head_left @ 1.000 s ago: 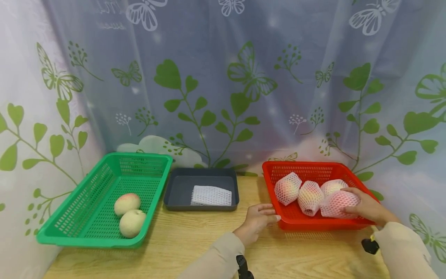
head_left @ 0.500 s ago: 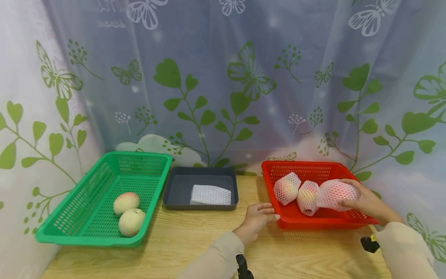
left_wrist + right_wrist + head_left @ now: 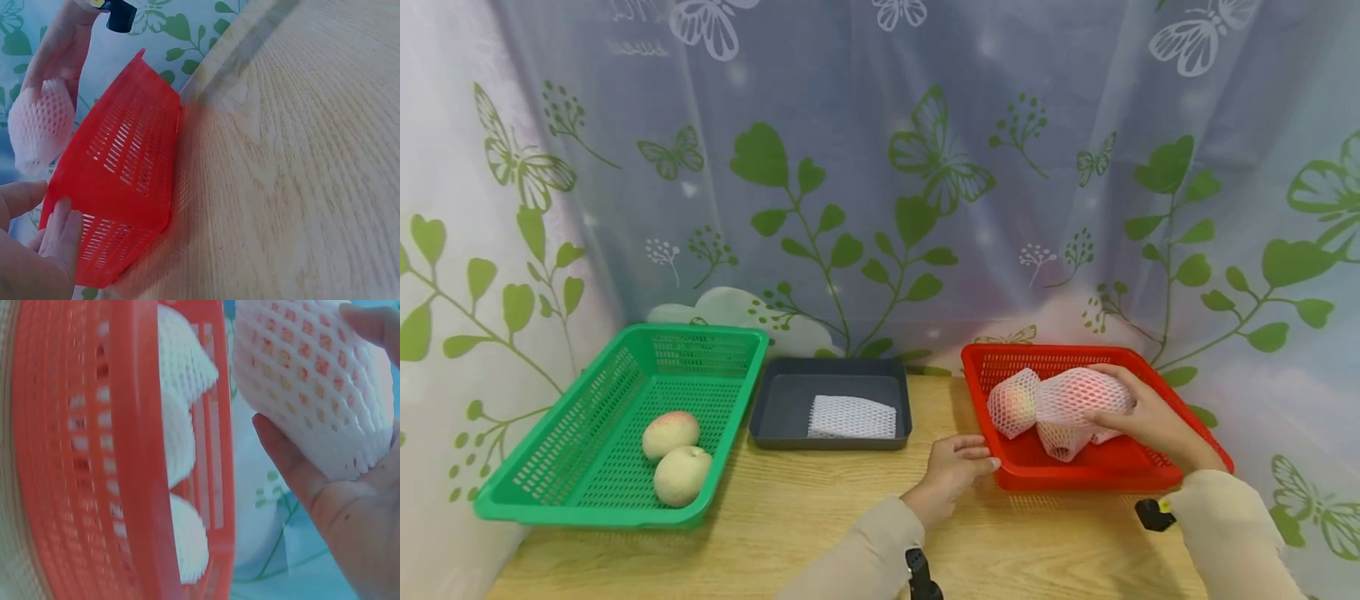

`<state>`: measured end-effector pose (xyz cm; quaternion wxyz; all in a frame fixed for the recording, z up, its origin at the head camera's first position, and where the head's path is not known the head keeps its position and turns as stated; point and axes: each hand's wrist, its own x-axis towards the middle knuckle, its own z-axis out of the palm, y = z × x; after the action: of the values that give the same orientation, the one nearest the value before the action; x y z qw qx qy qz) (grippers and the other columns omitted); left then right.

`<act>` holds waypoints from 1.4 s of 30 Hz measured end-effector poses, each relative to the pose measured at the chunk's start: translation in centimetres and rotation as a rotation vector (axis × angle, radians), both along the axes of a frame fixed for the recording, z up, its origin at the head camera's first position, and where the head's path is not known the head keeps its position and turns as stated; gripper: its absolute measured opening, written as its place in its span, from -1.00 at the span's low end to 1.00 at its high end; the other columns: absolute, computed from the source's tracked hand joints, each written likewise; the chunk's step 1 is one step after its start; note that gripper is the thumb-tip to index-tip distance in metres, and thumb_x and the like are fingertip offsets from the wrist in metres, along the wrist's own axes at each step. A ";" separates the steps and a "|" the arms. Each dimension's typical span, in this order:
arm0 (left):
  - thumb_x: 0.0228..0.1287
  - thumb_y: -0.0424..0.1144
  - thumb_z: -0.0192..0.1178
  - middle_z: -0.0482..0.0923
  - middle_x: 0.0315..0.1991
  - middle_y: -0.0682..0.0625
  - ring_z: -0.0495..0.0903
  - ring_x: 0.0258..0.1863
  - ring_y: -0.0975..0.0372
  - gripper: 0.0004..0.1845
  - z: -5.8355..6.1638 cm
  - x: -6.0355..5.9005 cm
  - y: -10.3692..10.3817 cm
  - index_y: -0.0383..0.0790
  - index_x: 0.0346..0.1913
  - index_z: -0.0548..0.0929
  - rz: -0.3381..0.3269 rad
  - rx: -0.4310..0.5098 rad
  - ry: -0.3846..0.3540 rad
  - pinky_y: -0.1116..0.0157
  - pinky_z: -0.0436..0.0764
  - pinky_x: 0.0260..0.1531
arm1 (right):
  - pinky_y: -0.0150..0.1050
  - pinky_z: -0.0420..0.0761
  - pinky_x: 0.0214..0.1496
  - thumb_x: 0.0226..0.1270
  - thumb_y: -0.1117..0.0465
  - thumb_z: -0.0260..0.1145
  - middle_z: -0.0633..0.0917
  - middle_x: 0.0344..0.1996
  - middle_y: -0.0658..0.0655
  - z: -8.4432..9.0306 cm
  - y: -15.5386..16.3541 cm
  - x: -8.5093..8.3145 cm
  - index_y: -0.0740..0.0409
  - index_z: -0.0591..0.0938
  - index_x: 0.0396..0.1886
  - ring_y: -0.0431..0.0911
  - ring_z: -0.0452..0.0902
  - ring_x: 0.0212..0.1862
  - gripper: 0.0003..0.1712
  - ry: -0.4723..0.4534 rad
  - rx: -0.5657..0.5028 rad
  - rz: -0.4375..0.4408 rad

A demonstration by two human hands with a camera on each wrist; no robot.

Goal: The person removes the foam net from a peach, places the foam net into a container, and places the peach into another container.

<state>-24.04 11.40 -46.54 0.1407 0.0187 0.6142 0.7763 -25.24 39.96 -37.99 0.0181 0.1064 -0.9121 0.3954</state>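
Right hand lifted netted peach above red basket, fingers grasping; left hand fingers relaxed at basket's near-left edge.

bright even light, soft shadows under the baskets, head view sharp, wrist views blurred and tinted blue

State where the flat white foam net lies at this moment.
In the head view, the flat white foam net lies inside the dark grey tray, at the table's middle back, between the green basket and the red basket.
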 end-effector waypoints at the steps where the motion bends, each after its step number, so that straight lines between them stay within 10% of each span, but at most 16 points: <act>1: 0.08 -0.51 0.33 0.69 -0.22 -0.12 0.69 -0.29 0.18 -0.62 0.1 0.0 -0.1 -0.43 0.01 0.58 -0.002 -0.008 0.009 0.23 0.68 -0.17 | -0.23 0.55 -0.07 0.26 0.09 0.36 0.34 0.20 0.23 0.0 -0.4 0.0 0.05 0.19 0.42 -0.03 0.45 -0.03 -0.20 0.001 -0.014 0.010; 27: 0.19 -0.24 0.34 0.42 0.26 -0.23 0.54 0.08 0.14 -0.30 1.8 -1.5 -5.8 -0.30 0.37 0.33 -0.117 0.123 0.131 0.04 0.52 0.12 | -0.26 0.63 -0.14 0.14 0.15 0.46 0.40 0.12 0.22 -1.9 -10.7 -0.1 -0.10 0.28 0.35 0.07 0.48 -0.07 -0.20 -0.020 -0.161 0.188; 42: 0.22 -0.28 0.32 0.56 0.08 -0.13 0.62 -0.09 0.21 -0.35 0.4 -0.6 -10.0 -0.31 0.35 0.36 -0.134 0.173 0.107 0.23 0.63 -0.06 | -0.26 0.61 -0.03 0.15 0.17 0.46 0.37 0.20 0.26 -4.7 -16.5 0.3 -0.07 0.28 0.35 0.10 0.45 0.03 -0.20 -0.062 -0.257 0.297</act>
<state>-24.61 1.35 -46.18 0.1571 0.1130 0.5489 0.8132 -24.92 23.50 -42.70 -0.0551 0.2246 -0.8284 0.5101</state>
